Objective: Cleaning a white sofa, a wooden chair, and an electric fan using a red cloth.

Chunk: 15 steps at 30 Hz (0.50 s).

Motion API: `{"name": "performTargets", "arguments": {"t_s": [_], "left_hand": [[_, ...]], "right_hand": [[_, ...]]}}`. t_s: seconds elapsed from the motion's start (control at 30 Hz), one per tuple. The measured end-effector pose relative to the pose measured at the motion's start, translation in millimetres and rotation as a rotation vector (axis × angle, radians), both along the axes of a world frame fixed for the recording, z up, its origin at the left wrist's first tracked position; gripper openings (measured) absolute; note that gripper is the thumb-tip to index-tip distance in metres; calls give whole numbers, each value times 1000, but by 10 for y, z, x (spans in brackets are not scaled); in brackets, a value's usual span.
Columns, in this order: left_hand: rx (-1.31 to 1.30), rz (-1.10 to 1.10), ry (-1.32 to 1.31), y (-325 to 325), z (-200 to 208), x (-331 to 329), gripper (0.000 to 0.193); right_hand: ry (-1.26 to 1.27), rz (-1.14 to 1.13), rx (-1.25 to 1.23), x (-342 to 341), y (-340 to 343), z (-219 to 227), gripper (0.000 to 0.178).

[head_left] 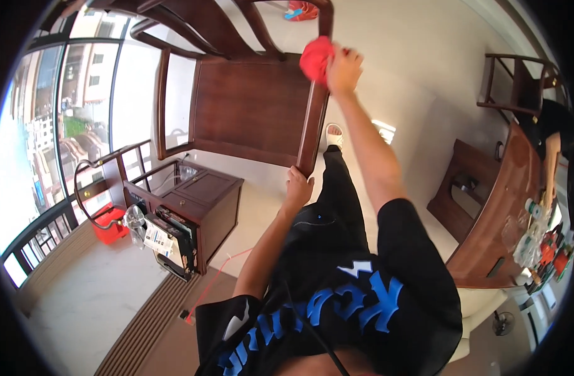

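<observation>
A dark brown wooden armchair (249, 106) stands in front of me, its flat seat facing up. My right hand (345, 70) is closed on a bunched red cloth (316, 59), which presses against the far part of the chair's right armrest (314, 119). At the near end of that armrest, my left hand (298, 187) has its fingers curled round the wood. The underside of the cloth and part of the left fingers are hidden.
A small wooden cabinet (218, 194) stands to the left, with boxes beside it and a red container (110, 225) behind. A red cord (221, 269) crosses the floor. On the right, another person (553, 144) is at a wooden table (494, 225) near a second chair (519, 88).
</observation>
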<state>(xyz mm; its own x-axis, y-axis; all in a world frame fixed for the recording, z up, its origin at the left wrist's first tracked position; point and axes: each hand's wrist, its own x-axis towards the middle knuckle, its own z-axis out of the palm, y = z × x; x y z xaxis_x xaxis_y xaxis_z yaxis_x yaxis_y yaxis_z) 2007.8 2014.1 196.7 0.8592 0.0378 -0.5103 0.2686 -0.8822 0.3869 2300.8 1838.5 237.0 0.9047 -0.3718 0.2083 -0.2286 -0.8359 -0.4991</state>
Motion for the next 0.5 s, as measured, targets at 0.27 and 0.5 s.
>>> {"name": "performTargets", "arguments": {"t_s": [0.27, 0.5], "left_hand": [[-91, -153, 127, 108, 300, 234, 66], [-824, -161, 296, 762, 33, 888, 48]], "right_hand": [[25, 62, -35, -122, 13, -80, 37], [522, 154, 62, -1525, 991, 379, 44]]}}
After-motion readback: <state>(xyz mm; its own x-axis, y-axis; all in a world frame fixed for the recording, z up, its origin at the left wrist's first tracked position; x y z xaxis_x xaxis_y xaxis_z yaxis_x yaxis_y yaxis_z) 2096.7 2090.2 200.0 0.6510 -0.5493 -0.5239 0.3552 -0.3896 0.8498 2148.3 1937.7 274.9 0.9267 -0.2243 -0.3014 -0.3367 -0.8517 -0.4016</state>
